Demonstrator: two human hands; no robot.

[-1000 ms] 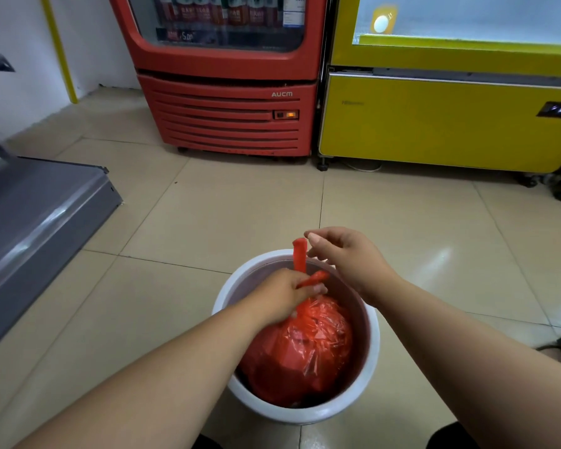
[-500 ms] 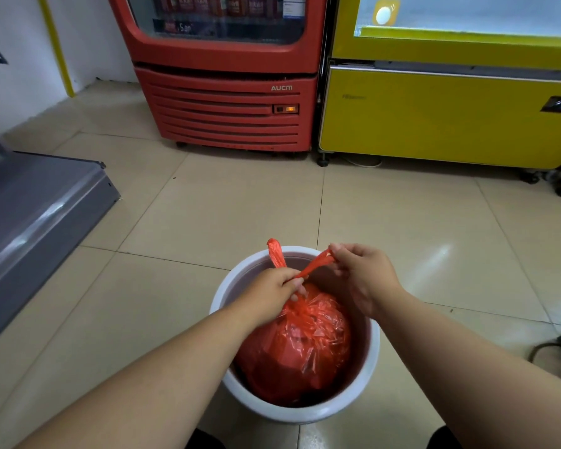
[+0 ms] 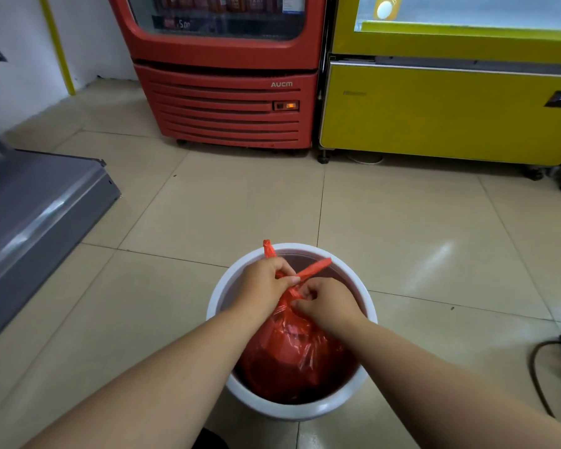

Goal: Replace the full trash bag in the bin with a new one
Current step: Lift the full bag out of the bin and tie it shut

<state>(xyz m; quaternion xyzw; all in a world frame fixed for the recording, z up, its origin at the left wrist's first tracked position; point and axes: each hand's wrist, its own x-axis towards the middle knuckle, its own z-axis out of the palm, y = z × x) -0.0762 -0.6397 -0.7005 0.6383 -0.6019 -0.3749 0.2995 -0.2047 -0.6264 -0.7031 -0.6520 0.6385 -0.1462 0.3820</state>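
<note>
I see the round white plastic bin (image 3: 368,306) standing on glossy beige floor tiles (image 3: 208,205), with the red bag (image 3: 292,354) bulging inside it, thin crinkled film catching the light. My left hand (image 3: 263,283) is closed around the gathered neck of the bag above the bin's far rim, one twisted tail sticking up behind the knuckles. My right hand (image 3: 327,303), just beside it over the bin's middle, pinches the knot; a second flat tail juts out toward the far rim. Beyond the bin stand a red louvred cooler (image 3: 227,102) and a smooth yellow cabinet (image 3: 447,111).
</note>
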